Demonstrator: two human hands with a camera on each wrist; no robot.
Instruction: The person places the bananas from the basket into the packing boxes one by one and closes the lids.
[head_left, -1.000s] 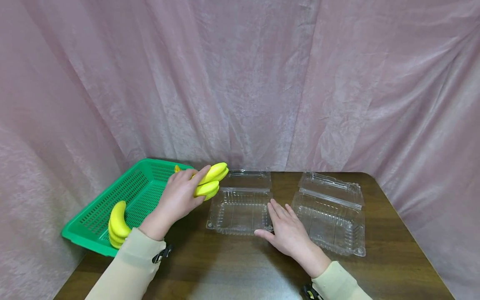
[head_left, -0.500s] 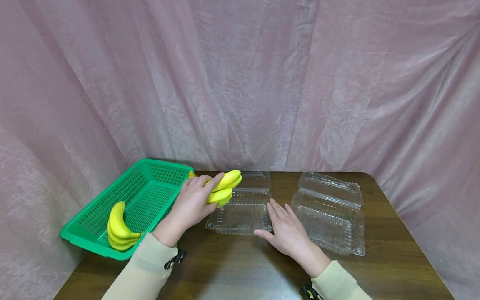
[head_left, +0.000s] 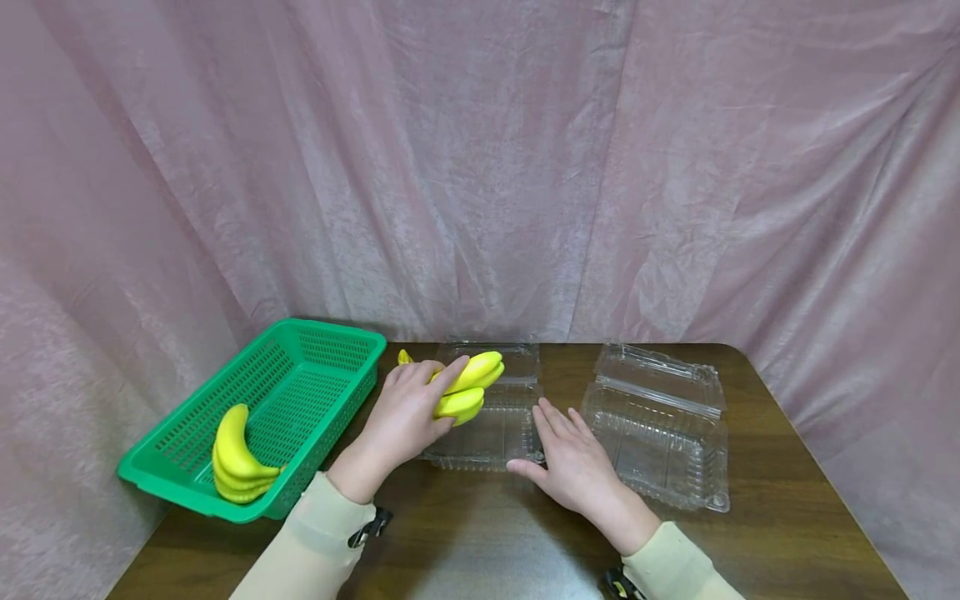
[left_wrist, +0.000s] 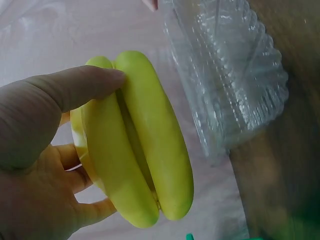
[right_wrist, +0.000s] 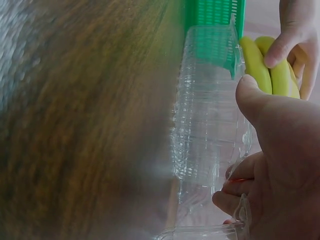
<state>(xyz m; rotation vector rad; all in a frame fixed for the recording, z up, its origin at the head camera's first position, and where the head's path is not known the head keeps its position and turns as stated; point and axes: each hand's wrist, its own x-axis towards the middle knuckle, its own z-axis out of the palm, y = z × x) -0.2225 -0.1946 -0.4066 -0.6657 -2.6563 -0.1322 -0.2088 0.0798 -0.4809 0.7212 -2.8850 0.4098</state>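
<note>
My left hand (head_left: pixel 405 417) grips a bunch of yellow bananas (head_left: pixel 480 372) over the left clear plastic clamshell box (head_left: pixel 498 437). In the left wrist view, the thumb (left_wrist: pixel 95 85) presses across one side of the bunch (left_wrist: pixel 160 135) while the other fingers reach behind it. The box lies with its lid folded back, and the left hand and bananas cover part of it. My right hand (head_left: pixel 576 460) is at that box's right rim, fingers straight and thumb spread. The right wrist view shows its thumb (right_wrist: pixel 252 97) beside the rim, with the bananas beyond.
A green plastic basket (head_left: pixel 187 407) stands on the left, another bunch of bananas (head_left: pixel 238 450) inside it. To the right lies a second clear clamshell box (head_left: pixel 663 454), lid folded back. A pink curtain (head_left: pixel 510 167) hangs behind the brown wooden table (head_left: pixel 780 500).
My left hand has carried the bananas rightward and a little nearer, from beside the basket to over the left box. The basket's bananas have come into fuller view. My right hand has stayed put.
</note>
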